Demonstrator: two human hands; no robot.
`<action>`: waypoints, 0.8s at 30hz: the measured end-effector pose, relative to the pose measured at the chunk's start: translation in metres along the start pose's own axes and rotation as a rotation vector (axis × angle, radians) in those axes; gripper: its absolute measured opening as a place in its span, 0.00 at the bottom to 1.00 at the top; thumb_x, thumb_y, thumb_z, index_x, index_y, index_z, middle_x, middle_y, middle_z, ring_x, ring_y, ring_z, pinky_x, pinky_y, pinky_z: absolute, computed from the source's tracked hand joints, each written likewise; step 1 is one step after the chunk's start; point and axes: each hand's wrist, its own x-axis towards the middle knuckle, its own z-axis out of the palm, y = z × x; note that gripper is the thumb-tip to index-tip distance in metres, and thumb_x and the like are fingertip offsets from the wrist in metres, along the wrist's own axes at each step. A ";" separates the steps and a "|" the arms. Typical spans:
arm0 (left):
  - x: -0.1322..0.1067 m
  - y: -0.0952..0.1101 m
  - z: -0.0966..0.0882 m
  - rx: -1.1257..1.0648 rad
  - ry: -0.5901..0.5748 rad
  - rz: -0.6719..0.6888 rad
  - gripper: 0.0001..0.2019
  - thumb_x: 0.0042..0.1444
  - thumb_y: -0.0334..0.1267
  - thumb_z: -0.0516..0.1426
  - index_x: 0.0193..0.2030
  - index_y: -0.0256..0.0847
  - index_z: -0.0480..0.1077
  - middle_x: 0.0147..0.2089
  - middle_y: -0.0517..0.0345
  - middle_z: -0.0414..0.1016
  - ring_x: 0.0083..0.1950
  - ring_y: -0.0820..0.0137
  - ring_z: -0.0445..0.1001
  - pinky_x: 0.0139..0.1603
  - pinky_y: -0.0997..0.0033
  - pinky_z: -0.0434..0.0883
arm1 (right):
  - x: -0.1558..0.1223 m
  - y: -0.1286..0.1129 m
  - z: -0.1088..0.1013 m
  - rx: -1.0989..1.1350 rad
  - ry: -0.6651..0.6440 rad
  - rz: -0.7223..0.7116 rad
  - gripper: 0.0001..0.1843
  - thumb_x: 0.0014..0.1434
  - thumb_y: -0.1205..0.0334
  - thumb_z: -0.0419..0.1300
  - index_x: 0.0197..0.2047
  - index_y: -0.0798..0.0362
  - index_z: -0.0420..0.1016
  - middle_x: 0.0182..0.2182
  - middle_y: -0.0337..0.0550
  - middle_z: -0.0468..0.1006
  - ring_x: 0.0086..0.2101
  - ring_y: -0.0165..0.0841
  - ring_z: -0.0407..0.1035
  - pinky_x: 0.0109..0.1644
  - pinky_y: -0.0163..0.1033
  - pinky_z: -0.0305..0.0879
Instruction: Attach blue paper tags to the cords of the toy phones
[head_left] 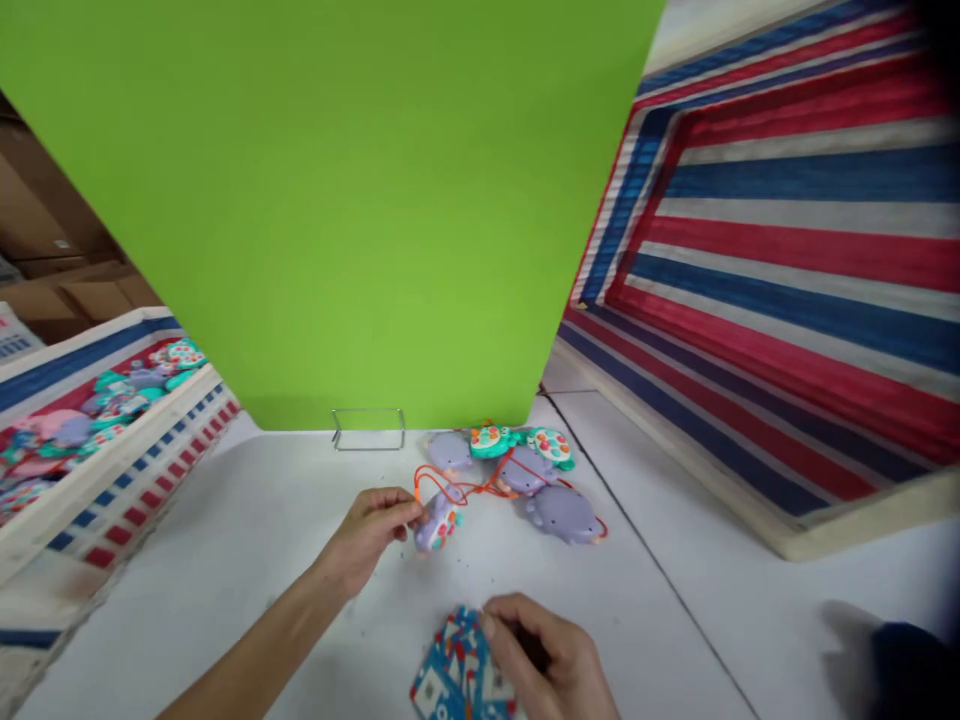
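My left hand (369, 535) is closed in a pinch on a small purple toy (438, 524) with an orange cord (442, 488), lifted just off the white table (240, 560). My right hand (551, 660) is closed on a fanned stack of blue, red and white cards (454, 670) near the bottom edge. Behind the held toy lies a heap of several purple and teal toys (525, 470) tangled in orange cords.
A green board (337, 200) stands upright behind the table, with a small clear stand (369, 428) at its foot. A striped crate (97, 440) on the left holds many similar toys. A big striped tray (787, 300) leans at the right.
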 end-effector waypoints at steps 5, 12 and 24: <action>-0.060 -0.010 -0.025 -0.139 0.001 -0.076 0.11 0.47 0.41 0.56 0.23 0.33 0.68 0.20 0.60 0.68 0.21 0.76 0.62 0.28 0.75 0.59 | 0.011 -0.027 0.038 -0.144 -0.026 -0.124 0.13 0.54 0.58 0.50 0.22 0.54 0.67 0.15 0.32 0.58 0.19 0.26 0.53 0.22 0.29 0.51; -0.096 -0.024 -0.023 -0.073 -0.054 -0.048 0.13 0.49 0.44 0.54 0.24 0.34 0.67 0.19 0.60 0.64 0.23 0.73 0.63 0.27 0.75 0.58 | 0.005 -0.025 0.077 -0.231 -0.097 -0.174 0.13 0.55 0.65 0.49 0.24 0.54 0.71 0.15 0.34 0.67 0.17 0.26 0.60 0.23 0.29 0.54; -0.097 -0.058 0.008 -0.104 -0.045 0.018 0.17 0.54 0.48 0.51 0.25 0.35 0.63 0.20 0.61 0.63 0.21 0.76 0.63 0.22 0.78 0.60 | -0.009 0.017 0.073 -0.075 0.035 -0.216 0.14 0.57 0.58 0.52 0.25 0.54 0.72 0.20 0.38 0.71 0.23 0.30 0.65 0.28 0.31 0.60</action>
